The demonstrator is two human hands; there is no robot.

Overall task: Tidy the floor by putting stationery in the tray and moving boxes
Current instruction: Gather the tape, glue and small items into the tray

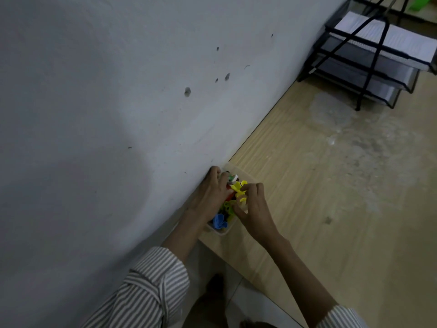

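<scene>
A small clear plastic box (222,231) stands on a wooden surface (307,185) right against the wall. It holds several colourful items: yellow pieces (238,189), a blue piece (220,221) and a small white block (233,178). My left hand (210,194) lies over the box's wall side, fingers curled on its far end. My right hand (254,207) grips the box's right rim, fingers bent over the yellow pieces. Much of the box is hidden under both hands.
A black mesh stacked paper tray (369,60) with white sheets stands at the far right by the wall. The grey wall (106,102) fills the left. A pale stain marks the wood on the right. Tiled floor (248,297) shows below the surface's near edge.
</scene>
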